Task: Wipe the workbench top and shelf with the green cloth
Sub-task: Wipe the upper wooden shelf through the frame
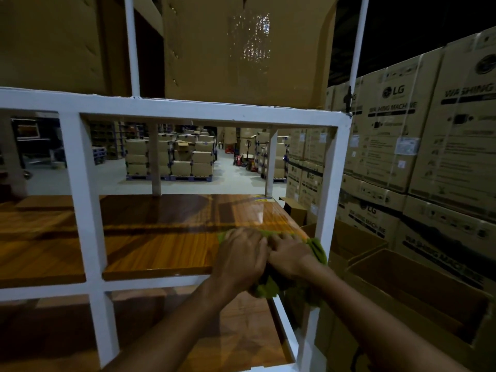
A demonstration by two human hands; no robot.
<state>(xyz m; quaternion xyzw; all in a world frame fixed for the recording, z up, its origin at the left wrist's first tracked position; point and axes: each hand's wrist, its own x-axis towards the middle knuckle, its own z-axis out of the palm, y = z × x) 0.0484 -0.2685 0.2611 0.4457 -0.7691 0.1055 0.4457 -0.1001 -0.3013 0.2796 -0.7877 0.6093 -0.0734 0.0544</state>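
Observation:
A green cloth (318, 251) lies bunched at the right front corner of the glossy wooden shelf (161, 245) of the white-framed workbench (83, 200). Both hands sit side by side on top of the cloth. My left hand (241, 259) presses down on it with fingers curled over its folds. My right hand (288, 256) grips the cloth next to the white corner post (328, 200). Part of the cloth hangs over the shelf's front edge below the hands. A lower wooden board (241, 336) shows beneath my forearms.
Open cardboard boxes (418, 296) stand on the floor right of the bench. Stacked washing machine cartons (429, 146) form a wall behind them. Large cartons sit on the bench's top frame (188, 108). Pallets of boxes (171, 159) fill the warehouse floor beyond.

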